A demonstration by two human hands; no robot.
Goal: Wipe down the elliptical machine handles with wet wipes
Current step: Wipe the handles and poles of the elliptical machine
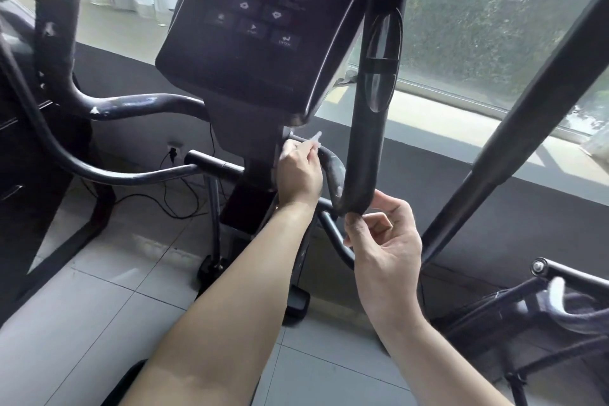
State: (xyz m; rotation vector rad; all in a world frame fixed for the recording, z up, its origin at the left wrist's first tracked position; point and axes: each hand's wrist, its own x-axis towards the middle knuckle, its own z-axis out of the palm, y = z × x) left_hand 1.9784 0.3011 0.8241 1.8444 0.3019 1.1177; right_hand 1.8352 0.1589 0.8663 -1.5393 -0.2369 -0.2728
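The elliptical's right fixed handle (pixel 375 128) is a black padded bar that rises beside the console and curves down to a worn metal bend (pixel 334 171). My left hand (pixel 298 175) is closed on a small white wet wipe (pixel 314 141), pressed against the bar where it meets the console post. My right hand (pixel 382 241) sits just under the handle's lower curve, fingers half curled and touching its underside, holding nothing I can see. The left fixed handle (pixel 54 43), scuffed with white marks, stands at the upper left.
The dark console (pixel 260 23) with buttons fills the top centre. A long moving arm (pixel 514 138) slants across the right. Cables (pixel 171 194) trail on the tiled floor below a wall socket. A window runs along the right, and a pedal linkage (pixel 543 303) is at lower right.
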